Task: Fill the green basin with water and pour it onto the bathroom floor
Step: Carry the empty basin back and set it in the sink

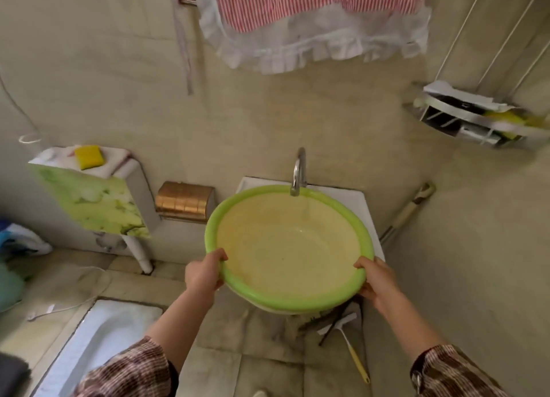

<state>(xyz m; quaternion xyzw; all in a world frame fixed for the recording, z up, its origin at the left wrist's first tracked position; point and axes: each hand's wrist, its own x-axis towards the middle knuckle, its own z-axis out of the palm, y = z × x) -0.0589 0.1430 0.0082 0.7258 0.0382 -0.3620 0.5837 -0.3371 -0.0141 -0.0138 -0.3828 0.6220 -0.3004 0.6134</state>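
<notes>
A: While the green basin (287,248) sits under the tap (298,170), what worries you most?

B: The grip. There are 2 hands on it: the left hand (205,273) is clamped on the near-left rim, thumb hooked over the edge, and the right hand (375,280) is clamped on the near-right rim the same way. Both hold the near side only, so the far side gets no support from them.

A: Is the basin resting on the sink (354,200)?

B: I cannot tell. It covers most of the sink and its far rim lies just below the spout, but whether it touches the sink is hidden. No water is running that I can see, and the inside looks dry or nearly so.

A: So what goes wrong once it fills?

B: My guess: weight builds at the far side, the basin tips away, and water spills over the back. A wet rim could also slip through the fingers.

A: And the pour?

B: The floor (268,364) below has a squeegee (342,334) lying on it and a squat toilet pan (98,340) to the left. A full basin swung around fast could slosh onto the sleeves or make the tiles slick underfoot.
</notes>
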